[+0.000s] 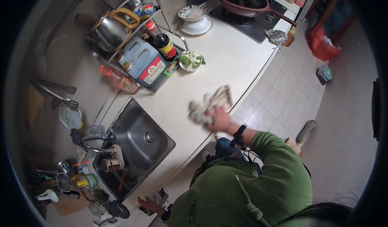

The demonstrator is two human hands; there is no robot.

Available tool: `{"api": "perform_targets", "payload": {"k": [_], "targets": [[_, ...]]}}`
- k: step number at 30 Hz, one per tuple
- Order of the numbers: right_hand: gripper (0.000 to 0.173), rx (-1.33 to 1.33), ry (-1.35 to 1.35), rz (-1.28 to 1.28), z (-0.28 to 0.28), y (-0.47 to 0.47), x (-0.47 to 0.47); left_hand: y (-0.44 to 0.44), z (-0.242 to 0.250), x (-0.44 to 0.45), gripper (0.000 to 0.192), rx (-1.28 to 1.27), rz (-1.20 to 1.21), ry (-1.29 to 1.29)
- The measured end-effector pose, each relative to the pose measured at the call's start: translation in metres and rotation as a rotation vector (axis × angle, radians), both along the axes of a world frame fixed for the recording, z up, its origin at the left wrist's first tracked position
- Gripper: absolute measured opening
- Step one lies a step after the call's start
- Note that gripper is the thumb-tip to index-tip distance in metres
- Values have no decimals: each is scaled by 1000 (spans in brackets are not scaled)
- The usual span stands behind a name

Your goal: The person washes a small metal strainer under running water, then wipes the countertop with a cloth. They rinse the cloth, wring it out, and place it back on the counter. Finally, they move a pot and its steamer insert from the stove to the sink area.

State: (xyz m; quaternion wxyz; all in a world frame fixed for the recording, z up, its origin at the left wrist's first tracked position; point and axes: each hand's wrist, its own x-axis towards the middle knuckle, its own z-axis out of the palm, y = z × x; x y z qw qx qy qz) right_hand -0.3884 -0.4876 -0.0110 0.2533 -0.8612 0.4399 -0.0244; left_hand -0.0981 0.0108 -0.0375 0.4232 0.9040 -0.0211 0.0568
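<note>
Against the white countertop point(188, 96), my right hand point(219, 119) presses a bunched patterned cloth point(222, 98) near the front edge; both are blurred. A dark band is round that wrist. My left hand point(150, 204) hangs by the counter's front edge at the lower left, fingers spread, holding nothing. To the left of the cloth lies a stainless steel double sink point(142, 136) with a faucet point(94, 148). A small bowl of cut leafy vegetable point(191, 61) stands beyond the cloth, beside the rack.
A metal rack point(153, 89) holds a kettle point(110, 30), a large jug point(145, 60) and bottles. Stacked dishes point(195, 19) stand farther back. A lidded pan point(242, 2) sits on the gas stove point(257, 27), its handle reaching over the edge. A grey scrubber point(276, 37) lies beside the stove.
</note>
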Motion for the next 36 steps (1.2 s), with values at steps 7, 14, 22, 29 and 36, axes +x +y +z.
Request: {"api": "perform_targets", "payload": {"k": [7,14,22,29,36], "targets": [[58,610,-436,546,-3,169,188,12,-1,21,46,33,-123,-2],[39,1120,-928,381,40,126,184,20,-7,30,47,-66,-130,41],[42,740,-1261,-165,84,-48,5,0,-35,-1,48,-238,-189,73],[38,386,-1014,-353,99,-208,-67,-114,-22,-71,63,452,-257,-107],[59,227,-642,-131,75,-348,-15,-258,-11,-150,112,726,-193,475]]}}
